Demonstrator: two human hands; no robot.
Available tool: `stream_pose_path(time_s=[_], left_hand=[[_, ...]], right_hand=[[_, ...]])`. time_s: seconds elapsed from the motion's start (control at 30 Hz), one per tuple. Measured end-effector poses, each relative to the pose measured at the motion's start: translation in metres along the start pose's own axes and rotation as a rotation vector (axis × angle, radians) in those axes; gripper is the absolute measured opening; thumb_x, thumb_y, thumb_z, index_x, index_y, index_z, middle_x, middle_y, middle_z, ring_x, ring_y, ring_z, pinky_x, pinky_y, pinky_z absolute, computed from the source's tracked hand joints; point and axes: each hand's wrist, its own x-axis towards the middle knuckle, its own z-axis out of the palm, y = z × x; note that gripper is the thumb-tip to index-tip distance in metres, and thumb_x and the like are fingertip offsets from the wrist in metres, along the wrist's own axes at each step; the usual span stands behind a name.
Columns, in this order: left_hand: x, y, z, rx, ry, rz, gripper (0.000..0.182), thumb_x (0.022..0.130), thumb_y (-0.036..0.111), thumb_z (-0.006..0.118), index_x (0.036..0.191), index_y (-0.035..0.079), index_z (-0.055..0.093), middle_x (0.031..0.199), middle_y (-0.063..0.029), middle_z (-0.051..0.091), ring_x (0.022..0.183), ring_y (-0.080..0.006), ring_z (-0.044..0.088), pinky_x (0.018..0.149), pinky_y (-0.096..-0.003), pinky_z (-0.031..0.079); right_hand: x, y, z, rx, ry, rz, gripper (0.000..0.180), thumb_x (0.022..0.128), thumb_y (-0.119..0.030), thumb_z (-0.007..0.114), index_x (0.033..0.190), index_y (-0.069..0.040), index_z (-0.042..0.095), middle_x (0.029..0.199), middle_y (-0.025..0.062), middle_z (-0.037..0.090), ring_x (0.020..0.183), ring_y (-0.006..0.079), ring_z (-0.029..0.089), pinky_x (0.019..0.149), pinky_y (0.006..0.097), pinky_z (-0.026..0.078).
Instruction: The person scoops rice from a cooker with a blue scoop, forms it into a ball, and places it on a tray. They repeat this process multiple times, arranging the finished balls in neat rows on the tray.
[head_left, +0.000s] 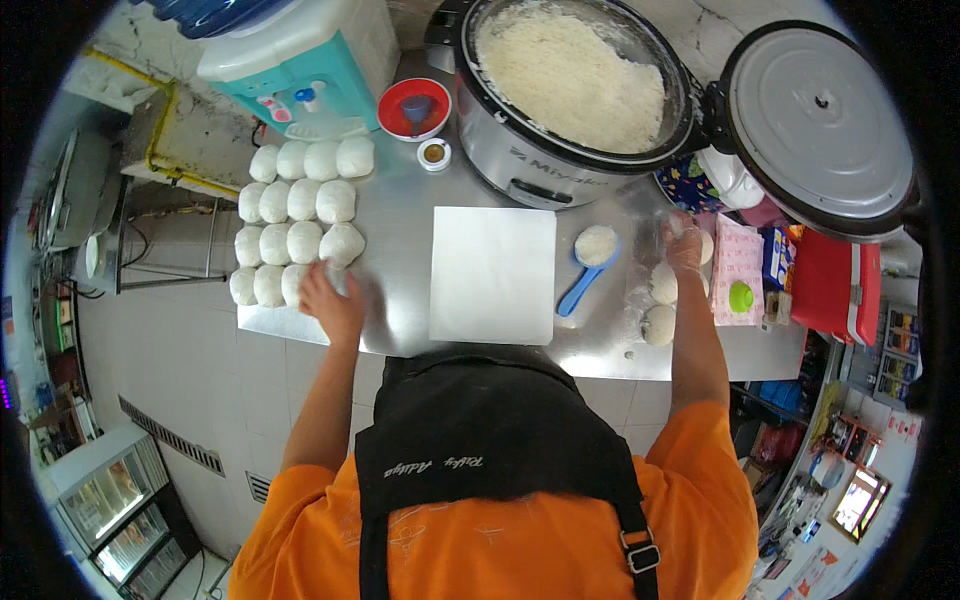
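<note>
My left hand (332, 300) is at the near right end of several rows of rounded white bundles (304, 243); its fingers touch a bundle, and something pale shows between fingers and thumb, its hold unclear. My right hand (682, 244) reaches over round rice portions (660, 325) on clear plastic; its fingertips are blurred and what they hold is unclear. Between the hands lie a square white sheet (493, 276) and a blue scoop (576, 293) heaped with rice. Beyond them an open cooker (551, 178) holds white rice (570, 75).
A water dispenser (300, 82), a red bowl (388, 127) and a small round container (434, 154) stand at the back left. The cooker's raised lid (821, 127) overhangs the right side. Pink printed paper (731, 262) and a red cool box (829, 285) are at the right end.
</note>
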Motion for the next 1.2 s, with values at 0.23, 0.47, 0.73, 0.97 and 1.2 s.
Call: stream_pose_path(time_s=[0.23,0.47,0.73,0.97,1.2], left_hand=[[-0.046,0.095,0.007,-0.436,-0.603,0.650,0.048,0.091,0.024,0.087,0.136,0.016,0.074,0.152,-0.0084,0.064,0.143,-0.0348,0.058,0.120,-0.0527,0.044],[-0.056,0.094,0.009,-0.438,-0.677,0.682,0.048,0.085,0.022,0.090,0.131,0.017,0.077,0.153,-0.0038,0.065,0.146,-0.0324,0.056,0.121,-0.0518,0.045],[-0.062,0.093,0.021,-0.494,-0.574,0.645,0.018,0.087,0.018,0.089,0.103,0.013,0.084,0.145,-0.0026,0.071,0.139,-0.0339,0.060,0.116,-0.0511,0.047],[-0.050,0.109,0.021,-0.453,-0.493,0.652,0.012,0.093,0.024,0.085,0.095,0.013,0.085,0.141,0.0010,0.074,0.133,-0.0314,0.062,0.113,-0.0516,0.044],[-0.046,0.109,0.019,-0.453,-0.550,0.583,0.014,0.096,0.024,0.082,0.098,0.011,0.083,0.119,-0.0056,0.073,0.121,-0.0333,0.064,0.109,-0.0513,0.046]], right_hand=[[-0.125,-0.188,-0.011,0.129,-0.066,-0.547,0.060,0.094,-0.034,0.086,0.148,-0.015,0.070,0.150,0.0205,0.063,0.146,0.0417,0.053,0.125,0.0530,0.044],[-0.201,-0.322,0.078,-0.028,-0.475,-0.700,0.066,0.092,-0.034,0.086,0.153,-0.020,0.066,0.164,0.0152,0.053,0.151,0.0401,0.047,0.124,0.0547,0.044],[-0.228,-0.270,0.064,0.196,-0.562,-0.506,0.069,0.094,-0.043,0.085,0.154,-0.016,0.064,0.165,0.0191,0.052,0.157,0.0418,0.044,0.125,0.0576,0.041],[-0.253,-0.192,0.065,0.235,-0.578,-0.542,0.087,0.085,-0.064,0.089,0.152,-0.013,0.066,0.155,0.0215,0.059,0.152,0.0439,0.048,0.129,0.0537,0.039],[-0.253,-0.197,0.060,0.188,-0.551,-0.584,0.085,0.084,-0.064,0.091,0.147,-0.010,0.070,0.156,0.0224,0.060,0.148,0.0454,0.050,0.127,0.0556,0.041]])
